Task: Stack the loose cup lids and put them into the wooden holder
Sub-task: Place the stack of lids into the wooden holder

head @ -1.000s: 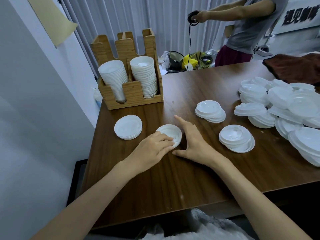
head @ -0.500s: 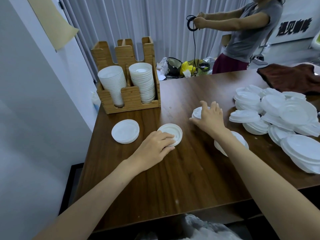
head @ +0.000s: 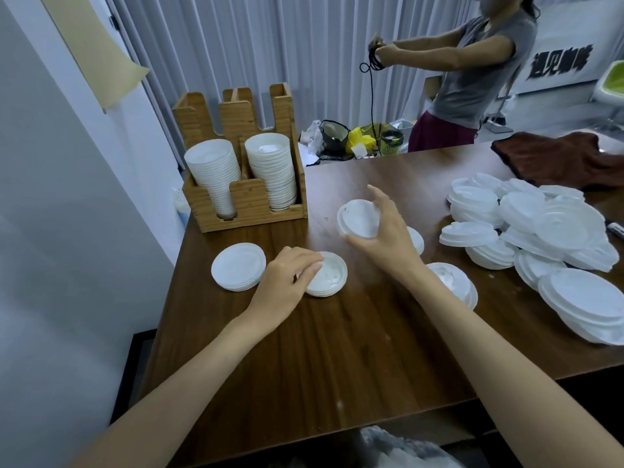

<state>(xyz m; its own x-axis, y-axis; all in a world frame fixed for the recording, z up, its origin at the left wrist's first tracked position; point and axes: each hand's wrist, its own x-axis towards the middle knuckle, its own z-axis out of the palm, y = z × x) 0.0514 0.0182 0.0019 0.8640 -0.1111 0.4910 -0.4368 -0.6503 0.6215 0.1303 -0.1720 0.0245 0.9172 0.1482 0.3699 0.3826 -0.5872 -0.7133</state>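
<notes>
Up off the surface [head: 337,349] has come the right hand [head: 388,238], which half a second ago lay on a short pile out to the right of the wooden holder [head: 250,201]. Now its thumb and fingers are clamped round a few nested lids [head: 358,219], held in the air. Nearest me, in front of the holder, the left hand [head: 287,278] curls its fingers over the edge of a low stack [head: 331,275], steadying it. That looks like where the lifted lids are headed. A second stack [head: 238,266] lies just left of it, nearer the holder's left corner, and another pile [head: 452,282] sits by the right forearm. Two tall white columns already stand in the holder's front slots. Far to its right a big loose heap [head: 557,231] is unsorted, so I'd judge most of the job remains. Beyond it lies a brown cloth [head: 567,157].
</notes>
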